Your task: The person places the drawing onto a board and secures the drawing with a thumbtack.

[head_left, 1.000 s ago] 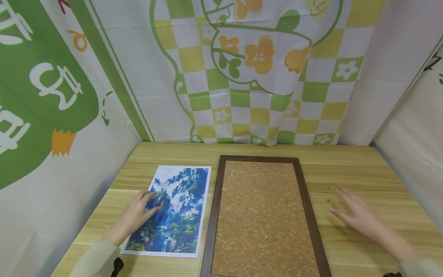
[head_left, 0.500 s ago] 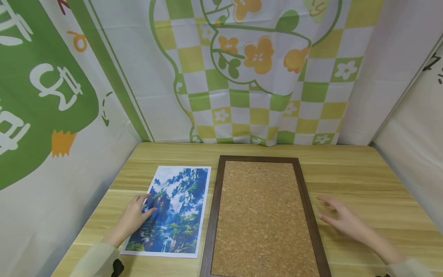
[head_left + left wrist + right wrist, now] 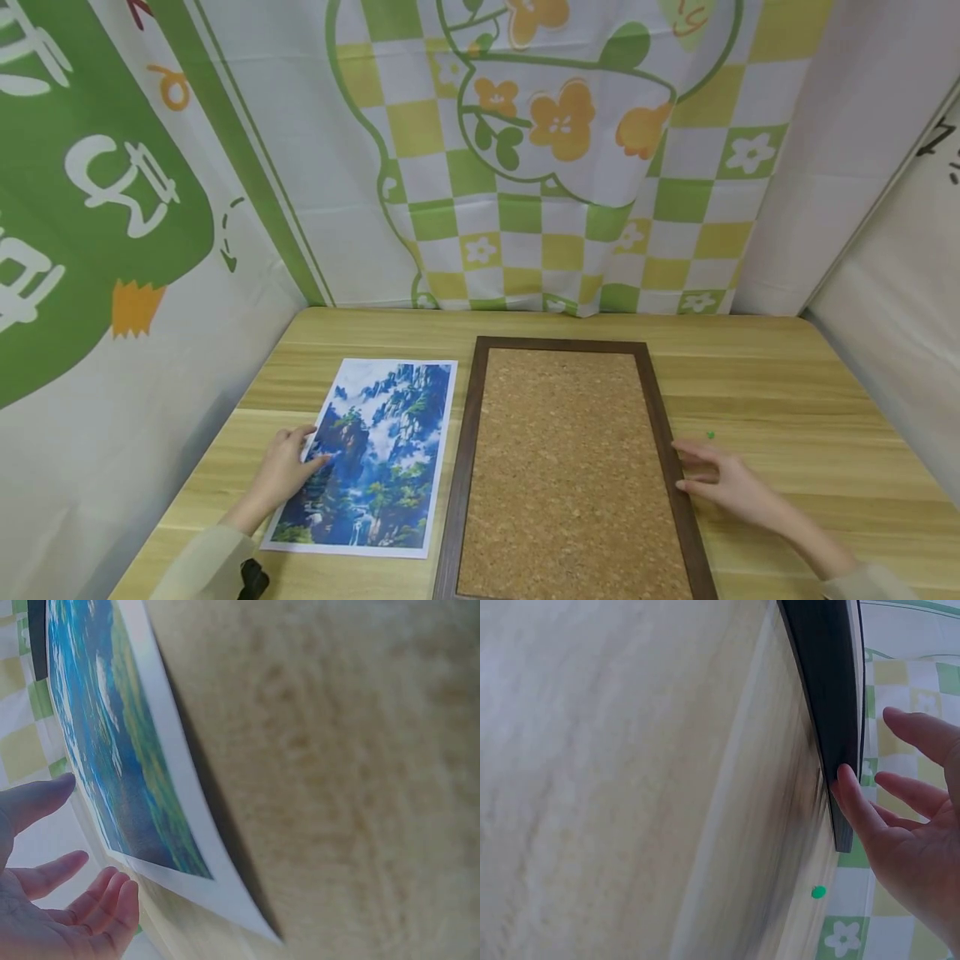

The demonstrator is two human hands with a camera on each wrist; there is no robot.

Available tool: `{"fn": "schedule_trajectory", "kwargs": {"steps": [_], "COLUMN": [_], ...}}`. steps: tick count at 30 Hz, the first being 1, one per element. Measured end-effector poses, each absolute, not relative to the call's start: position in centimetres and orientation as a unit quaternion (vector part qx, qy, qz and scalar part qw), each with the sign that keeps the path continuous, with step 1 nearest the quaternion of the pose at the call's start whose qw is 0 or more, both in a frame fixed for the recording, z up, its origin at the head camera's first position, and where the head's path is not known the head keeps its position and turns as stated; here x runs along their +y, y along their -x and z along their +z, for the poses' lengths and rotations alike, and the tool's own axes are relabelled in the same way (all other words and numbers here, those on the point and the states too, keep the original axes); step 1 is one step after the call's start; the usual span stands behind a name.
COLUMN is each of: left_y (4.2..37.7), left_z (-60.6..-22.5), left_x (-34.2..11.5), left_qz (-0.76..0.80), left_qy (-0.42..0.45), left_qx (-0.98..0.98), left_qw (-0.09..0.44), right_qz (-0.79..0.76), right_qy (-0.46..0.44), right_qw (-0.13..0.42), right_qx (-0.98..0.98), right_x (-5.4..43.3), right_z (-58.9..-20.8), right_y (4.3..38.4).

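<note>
A printed mountain landscape picture (image 3: 382,458) with a white border lies flat on the left of the table. My left hand (image 3: 281,473) is at its left edge, thumb over the print and fingers beside the edge. In the left wrist view the fingers of that hand (image 3: 71,900) are relaxed and spread from the thumb, with nothing between them. Right of the print lies a cork board (image 3: 573,467) in a dark brown frame (image 3: 660,417). My right hand (image 3: 727,483) has its fingertips at the frame's right side. In the right wrist view, a fingertip (image 3: 846,774) meets the frame's outer side, the thumb raised apart.
A tiny green piece (image 3: 710,434) lies on the wooden table (image 3: 810,375) just beyond the right hand. A checked, flower-printed curtain (image 3: 555,208) hangs along the back edge, and printed cloth (image 3: 150,400) covers the left side.
My right hand has moved left from over the table to the board's right edge. My left hand has drawn slightly back and left along the print's edge. Print and board have stayed put.
</note>
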State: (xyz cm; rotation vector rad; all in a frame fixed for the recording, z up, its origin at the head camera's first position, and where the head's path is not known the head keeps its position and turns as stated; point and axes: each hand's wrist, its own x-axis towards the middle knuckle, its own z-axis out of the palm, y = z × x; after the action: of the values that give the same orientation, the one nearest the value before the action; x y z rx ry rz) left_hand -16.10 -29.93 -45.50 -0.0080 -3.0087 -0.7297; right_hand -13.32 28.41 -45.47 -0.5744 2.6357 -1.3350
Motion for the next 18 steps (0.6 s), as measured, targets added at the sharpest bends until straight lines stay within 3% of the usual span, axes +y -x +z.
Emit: {"fn": "schedule_trajectory", "kwargs": {"steps": [18], "left_y": [16.36], "left_z": [-45.18], "left_x": [-30.08], "left_qz": [-0.242], "left_qy": [-0.042], "left_qx": [-0.969], "left_qw": [-0.025], "right_qz": [-0.467], "right_qy": [0.201], "right_qw": [0.118], "right_qx": [0.853], "right_x": [28.49], "right_z": [-45.85], "right_y": [13.47]}}
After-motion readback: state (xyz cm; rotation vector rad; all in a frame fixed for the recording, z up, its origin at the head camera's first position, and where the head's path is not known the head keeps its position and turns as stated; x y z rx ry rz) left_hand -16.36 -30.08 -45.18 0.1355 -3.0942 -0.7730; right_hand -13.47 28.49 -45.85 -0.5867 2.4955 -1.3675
